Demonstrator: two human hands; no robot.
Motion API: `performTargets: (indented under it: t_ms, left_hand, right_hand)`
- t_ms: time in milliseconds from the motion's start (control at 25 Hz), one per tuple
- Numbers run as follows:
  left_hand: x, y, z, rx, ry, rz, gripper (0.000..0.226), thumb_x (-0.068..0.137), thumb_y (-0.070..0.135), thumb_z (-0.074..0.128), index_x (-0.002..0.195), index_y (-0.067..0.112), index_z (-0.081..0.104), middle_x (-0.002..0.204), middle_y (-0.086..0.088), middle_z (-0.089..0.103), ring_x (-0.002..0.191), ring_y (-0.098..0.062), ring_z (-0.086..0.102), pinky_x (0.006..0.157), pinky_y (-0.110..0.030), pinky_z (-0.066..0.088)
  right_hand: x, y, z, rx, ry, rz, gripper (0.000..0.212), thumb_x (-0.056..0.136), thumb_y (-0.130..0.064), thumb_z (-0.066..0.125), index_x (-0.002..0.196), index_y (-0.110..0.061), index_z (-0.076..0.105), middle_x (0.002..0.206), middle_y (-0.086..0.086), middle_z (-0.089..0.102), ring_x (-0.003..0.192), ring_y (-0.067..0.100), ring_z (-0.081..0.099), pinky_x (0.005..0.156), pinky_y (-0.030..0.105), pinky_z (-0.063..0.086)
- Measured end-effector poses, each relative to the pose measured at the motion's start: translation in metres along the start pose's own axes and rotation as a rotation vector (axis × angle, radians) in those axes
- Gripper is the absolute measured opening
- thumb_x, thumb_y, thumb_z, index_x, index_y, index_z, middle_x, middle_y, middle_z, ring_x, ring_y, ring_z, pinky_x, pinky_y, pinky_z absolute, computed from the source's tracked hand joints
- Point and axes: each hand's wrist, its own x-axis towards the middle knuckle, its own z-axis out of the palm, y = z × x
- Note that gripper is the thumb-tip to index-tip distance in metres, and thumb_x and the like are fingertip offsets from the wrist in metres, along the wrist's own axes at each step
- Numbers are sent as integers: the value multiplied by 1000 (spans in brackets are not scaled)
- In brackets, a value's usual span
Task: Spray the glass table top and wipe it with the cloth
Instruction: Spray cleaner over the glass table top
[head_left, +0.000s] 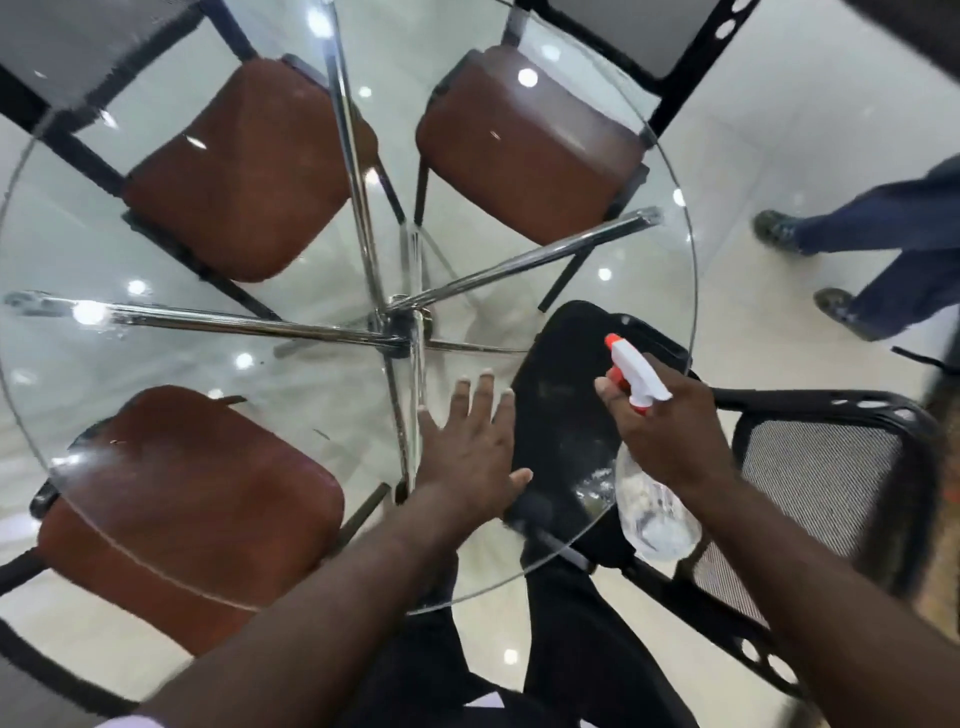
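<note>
Glass desk top (260, 353): round, centre of scene, brown chairs (244, 171) beneath | left grip (467, 447): fingers straight, spread flat on glass, near edge | right grip (670, 441): clamped round spray bottle (657, 514), near right, nozzle aimed far-left

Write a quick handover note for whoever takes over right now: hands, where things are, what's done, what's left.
Left hand: open, fingers straight, on or just above the glass table top near its near edge.
Right hand: grips the spray bottle at the trigger neck, nozzle aimed across the glass.
Cloth: not in view.
Done: unclear; a few possible droplets beside the bottle.
Left: spray, find the cloth, wipe the whole top.
</note>
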Motion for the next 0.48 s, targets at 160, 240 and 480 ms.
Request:
performTargets:
  t_ms: [160,240,480]
  left_hand:
    - [28,39,13,101,5,-28,92,95,69,49,164,20,11,175,-10,-2,162,-36,4,115,-75,27]
    - [26,47,21,121,31,-77,90,96,69,45,163,20,14,176,-11,-1,162,-35,6,116,-74,26]
    - [-21,70,55,69,176,-213,78,97,67,43,158,18,35,169,-11,24,155,-34,26,112,-72,36]
  right_hand:
    - [-4,63,-24,-2,-26,48,17,98,-32,77,93,-17,70,75,1,70,71,17,66,68,42,57]
    - [-5,87,-33,30,-66,32,19,97,-34,77,91,-18,68,75,-1,68,72,19,67,70,45,59]
    - [-29,127,-43,-22,-308,-230,21,98,-45,68,93,-28,58,82,-7,63,75,20,66,68,46,58]
